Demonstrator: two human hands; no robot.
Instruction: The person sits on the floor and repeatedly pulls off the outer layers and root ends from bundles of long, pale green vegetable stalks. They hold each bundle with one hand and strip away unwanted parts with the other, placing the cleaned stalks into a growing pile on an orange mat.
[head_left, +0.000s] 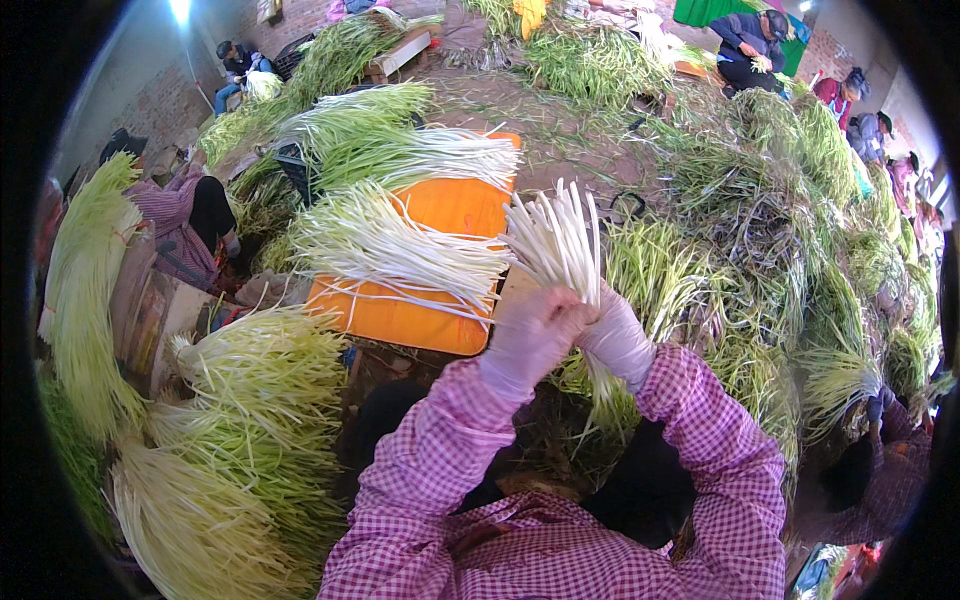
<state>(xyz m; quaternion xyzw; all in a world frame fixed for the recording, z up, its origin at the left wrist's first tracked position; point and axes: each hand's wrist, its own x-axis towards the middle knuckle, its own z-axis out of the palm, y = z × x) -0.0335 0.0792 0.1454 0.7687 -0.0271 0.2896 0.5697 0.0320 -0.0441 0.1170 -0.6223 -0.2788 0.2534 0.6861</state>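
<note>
A bunch of long white-stemmed green shoots (559, 232) stands upright between my hands, white ends up and leafy ends hanging below. My left hand (534, 334), in a pale glove with bare fingertips, is against the bunch from the left, its fingers bent at the stems. My right hand (619, 334), gloved too, grips the bunch from the right. To the left of the hands an orange board (405, 326) carries a loose pile of white stems (405, 251). A second pile of greener shoots (420, 154) lies across its far end.
Tied bundles (90, 300) and big heaps of pale shoots (247, 420) are at the left. Leafy heaps (720, 195) cover the right side. A black crate (294, 169) stands behind the board. A person in a striped top (169, 217) sits at the left; several others sit farther off.
</note>
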